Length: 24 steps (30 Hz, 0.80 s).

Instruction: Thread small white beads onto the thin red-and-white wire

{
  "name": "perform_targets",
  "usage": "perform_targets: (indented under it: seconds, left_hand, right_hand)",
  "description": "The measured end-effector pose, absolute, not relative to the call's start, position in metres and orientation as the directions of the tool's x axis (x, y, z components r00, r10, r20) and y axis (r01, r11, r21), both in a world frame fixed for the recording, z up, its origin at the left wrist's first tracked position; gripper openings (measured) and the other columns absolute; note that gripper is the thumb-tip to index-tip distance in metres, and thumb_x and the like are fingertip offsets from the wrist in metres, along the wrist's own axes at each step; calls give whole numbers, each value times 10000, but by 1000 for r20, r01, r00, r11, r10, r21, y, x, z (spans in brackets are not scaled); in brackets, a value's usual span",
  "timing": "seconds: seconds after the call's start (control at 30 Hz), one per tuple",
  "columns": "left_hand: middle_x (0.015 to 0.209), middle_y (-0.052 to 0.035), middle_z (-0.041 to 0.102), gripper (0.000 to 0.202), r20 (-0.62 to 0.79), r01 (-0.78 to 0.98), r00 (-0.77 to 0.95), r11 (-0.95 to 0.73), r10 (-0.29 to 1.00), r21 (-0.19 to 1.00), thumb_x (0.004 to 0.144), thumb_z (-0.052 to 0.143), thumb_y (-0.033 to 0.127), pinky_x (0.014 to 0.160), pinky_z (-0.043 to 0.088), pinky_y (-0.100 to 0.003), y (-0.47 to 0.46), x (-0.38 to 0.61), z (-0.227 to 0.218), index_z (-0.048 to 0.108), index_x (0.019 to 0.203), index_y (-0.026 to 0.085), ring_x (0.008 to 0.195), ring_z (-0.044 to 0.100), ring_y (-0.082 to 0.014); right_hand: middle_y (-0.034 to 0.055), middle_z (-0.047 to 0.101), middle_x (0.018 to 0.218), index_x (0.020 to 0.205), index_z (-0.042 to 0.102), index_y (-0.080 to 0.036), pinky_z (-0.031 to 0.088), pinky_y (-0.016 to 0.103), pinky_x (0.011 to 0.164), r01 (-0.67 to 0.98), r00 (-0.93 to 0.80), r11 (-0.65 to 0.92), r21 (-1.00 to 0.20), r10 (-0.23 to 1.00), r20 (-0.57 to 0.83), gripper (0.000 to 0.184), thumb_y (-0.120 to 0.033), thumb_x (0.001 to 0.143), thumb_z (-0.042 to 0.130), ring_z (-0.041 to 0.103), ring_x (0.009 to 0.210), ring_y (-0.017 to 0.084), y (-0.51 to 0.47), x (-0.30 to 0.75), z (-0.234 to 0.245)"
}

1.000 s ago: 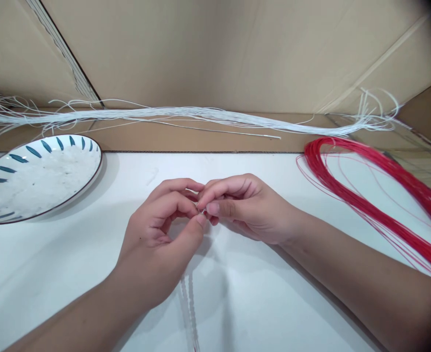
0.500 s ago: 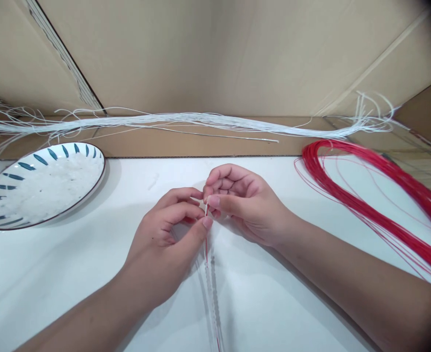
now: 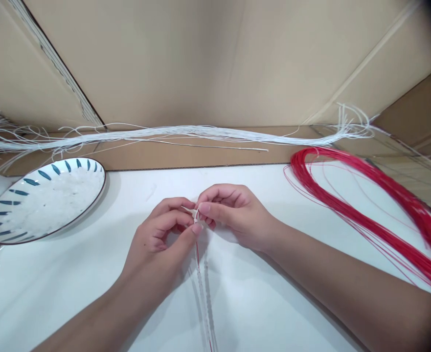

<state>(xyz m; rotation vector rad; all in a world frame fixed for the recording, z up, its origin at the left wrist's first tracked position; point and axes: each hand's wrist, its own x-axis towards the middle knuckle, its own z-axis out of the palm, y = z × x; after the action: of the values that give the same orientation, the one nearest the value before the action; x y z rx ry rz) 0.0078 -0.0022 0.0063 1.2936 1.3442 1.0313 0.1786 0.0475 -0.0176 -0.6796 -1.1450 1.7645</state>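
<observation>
My left hand (image 3: 164, 244) pinches thin red and white cords (image 3: 197, 254) between thumb and index finger. Just to its right, my right hand (image 3: 233, 215) grips the upper end of the same cords with thumb and fingertips. A small white loop shows between the two sets of fingertips. Below my left thumb the cords run down toward the near edge of the view, with a row of tiny whitish, clear-looking bits along them; I cannot make out whether these are beads or knots. The exact crossing of the cords is partly hidden by my fingers.
An oval plate (image 3: 54, 195) with blue-green strokes, holding small whitish bits, stands at the left. A bundle of white cords (image 3: 186, 131) stretches along the cardboard (image 3: 186, 156) at the back. Looped red cord (image 3: 347, 211) lies at the right on the white table (image 3: 274, 303).
The camera view has shifted a little, so the plate and cord bundles sit lower. Between my fingertips the white cord now bows into a small loop. Both hands keep their hold.
</observation>
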Motion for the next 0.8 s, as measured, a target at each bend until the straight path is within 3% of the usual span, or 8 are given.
perform_targets:
  seconds: [0.5, 0.8]
  left_hand:
    - [1129, -23, 689, 185, -116, 140, 78, 105, 990, 985, 874, 712, 384, 914, 487, -354, -2, 8, 8, 777, 735, 281, 1065, 653, -228]
    - [1181, -20, 663, 201, -159, 150, 89, 144, 983, 978, 850, 710, 385, 912, 465, -384, -3, 7, 9, 723, 692, 262, 1065, 656, -244]
  right_hand:
    - [3, 706, 666, 749, 748, -154, 494, 200, 536, -349, -473, -206, -914, 881, -18, 233, -328, 735, 903, 603, 575, 87, 47, 179, -13]
    - [10, 718, 670, 774, 754, -155, 465, 207, 527, -301, -467, -223, -927, 882, -61, 223, -319, 727, 898, 594, 575, 93, 45, 179, -13]
